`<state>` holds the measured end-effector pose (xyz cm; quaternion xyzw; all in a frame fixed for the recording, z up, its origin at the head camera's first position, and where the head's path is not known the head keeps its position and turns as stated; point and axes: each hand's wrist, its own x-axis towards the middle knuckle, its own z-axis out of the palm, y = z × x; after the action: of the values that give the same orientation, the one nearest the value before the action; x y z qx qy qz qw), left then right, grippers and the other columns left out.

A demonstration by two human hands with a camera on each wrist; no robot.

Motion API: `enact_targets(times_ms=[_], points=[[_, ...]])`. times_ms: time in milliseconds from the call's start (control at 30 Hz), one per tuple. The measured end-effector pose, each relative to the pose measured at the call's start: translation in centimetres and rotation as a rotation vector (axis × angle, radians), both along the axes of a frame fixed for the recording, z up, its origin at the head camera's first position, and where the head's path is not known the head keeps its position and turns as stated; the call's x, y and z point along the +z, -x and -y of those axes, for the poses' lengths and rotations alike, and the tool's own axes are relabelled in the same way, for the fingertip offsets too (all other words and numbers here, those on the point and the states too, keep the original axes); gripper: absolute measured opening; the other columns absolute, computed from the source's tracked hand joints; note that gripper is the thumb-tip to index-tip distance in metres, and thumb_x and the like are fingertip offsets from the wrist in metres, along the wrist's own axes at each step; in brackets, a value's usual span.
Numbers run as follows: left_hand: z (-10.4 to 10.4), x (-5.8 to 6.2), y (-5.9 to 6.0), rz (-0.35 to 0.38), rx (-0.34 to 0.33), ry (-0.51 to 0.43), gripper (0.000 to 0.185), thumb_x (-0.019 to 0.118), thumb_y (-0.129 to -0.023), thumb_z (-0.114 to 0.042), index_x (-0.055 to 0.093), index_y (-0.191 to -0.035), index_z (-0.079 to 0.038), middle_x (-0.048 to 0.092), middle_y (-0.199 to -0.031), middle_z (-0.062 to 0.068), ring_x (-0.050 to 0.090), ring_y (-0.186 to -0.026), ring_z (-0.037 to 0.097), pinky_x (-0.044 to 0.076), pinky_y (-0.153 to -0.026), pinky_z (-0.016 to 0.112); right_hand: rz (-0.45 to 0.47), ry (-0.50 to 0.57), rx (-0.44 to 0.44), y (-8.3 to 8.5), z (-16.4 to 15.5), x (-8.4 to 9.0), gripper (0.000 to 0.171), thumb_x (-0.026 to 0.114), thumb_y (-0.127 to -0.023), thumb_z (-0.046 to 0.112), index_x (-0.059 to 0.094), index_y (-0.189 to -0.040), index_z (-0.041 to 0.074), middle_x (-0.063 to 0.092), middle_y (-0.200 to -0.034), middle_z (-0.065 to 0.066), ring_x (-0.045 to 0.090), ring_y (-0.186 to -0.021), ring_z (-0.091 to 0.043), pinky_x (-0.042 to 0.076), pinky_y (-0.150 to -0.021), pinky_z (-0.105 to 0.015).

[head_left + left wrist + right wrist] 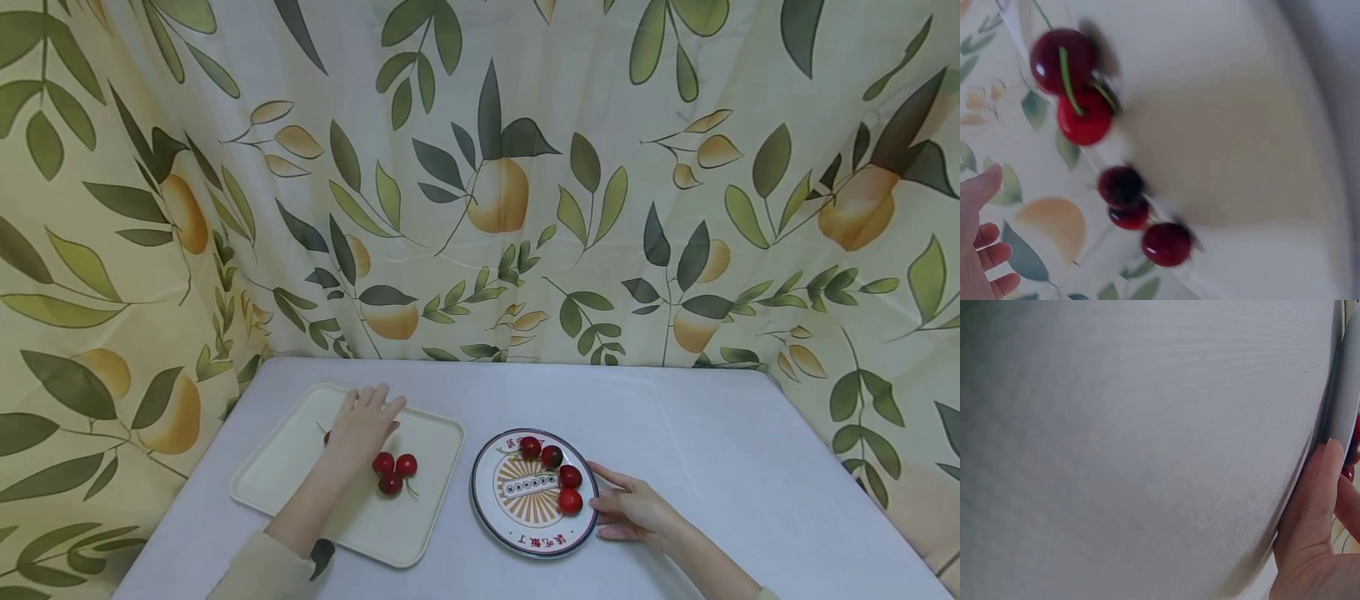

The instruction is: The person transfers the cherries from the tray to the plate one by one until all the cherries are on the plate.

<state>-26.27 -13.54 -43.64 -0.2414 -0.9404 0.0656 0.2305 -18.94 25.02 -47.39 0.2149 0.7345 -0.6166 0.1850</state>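
My left hand (363,431) hovers over a cream rectangular tray (429,500), its fingers loosely extended and holding nothing. Three red cherries (390,484) sit clustered just right of it, one with a green stem. Another cherry (327,437) peeks out on the hand's far left side, mostly hidden. In the left wrist view, dark red cherries (1166,244) lie apart from the fingers. On the right, my right hand (633,510) holds the rim of a round white plate (495,521) with a dark edge and sunburst print. Several cherries (570,476) line the plate's right side, close to those fingers.
A white cloth covers the table (675,433). Behind and to the left hangs a curtain (525,292) printed with leaves and orange fruit. A dark object (322,557) shows at the left sleeve's cuff. Tray and plate stand side by side with a narrow gap.
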Motion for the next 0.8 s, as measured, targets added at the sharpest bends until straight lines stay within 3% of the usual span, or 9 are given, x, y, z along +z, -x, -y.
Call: enact_targets(times_ms=[267, 433, 800], points=[[5.3, -1.2, 0.4, 0.019, 0.126, -0.055, 0.04, 0.072, -0.076, -0.021, 0.054, -0.111, -0.013, 0.047, -0.099, 0.014, 0.045, -0.089, 0.031, 0.037, -0.077, 0.045, 0.008, 0.001, -0.006, 0.0, 0.0, 0.0, 0.068, 0.066, -0.078, 0.001, 0.038, -0.139, 0.013, 0.051, -0.091, -0.014, 0.06, -0.059, -0.019, 0.053, -0.059, -0.034], [8.0, -1.6, 0.1, 0.084, 0.173, -0.087, 0.041, 0.071, -0.075, -0.016, 0.053, -0.112, -0.011, 0.044, -0.099, 0.015, 0.043, -0.089, 0.033, 0.036, -0.077, 0.048, 0.008, -0.002, -0.002, 0.0, 0.1, 0.0, 0.067, 0.065, -0.079, 0.002, 0.038, -0.139, 0.013, 0.05, -0.089, -0.014, 0.06, -0.059, -0.019, 0.053, -0.059, -0.033], [10.0, -2.7, -0.2, 0.172, 0.192, -0.034, 0.032, 0.064, -0.08, -0.014, 0.057, -0.111, -0.015, 0.045, -0.103, 0.015, 0.043, -0.089, 0.032, 0.035, -0.075, 0.047, 0.006, 0.002, 0.0, -0.1, 0.1, 0.0, 0.066, 0.065, -0.079, 0.002, 0.039, -0.139, 0.014, 0.049, -0.085, -0.012, 0.06, -0.059, -0.019, 0.053, -0.058, -0.033]])
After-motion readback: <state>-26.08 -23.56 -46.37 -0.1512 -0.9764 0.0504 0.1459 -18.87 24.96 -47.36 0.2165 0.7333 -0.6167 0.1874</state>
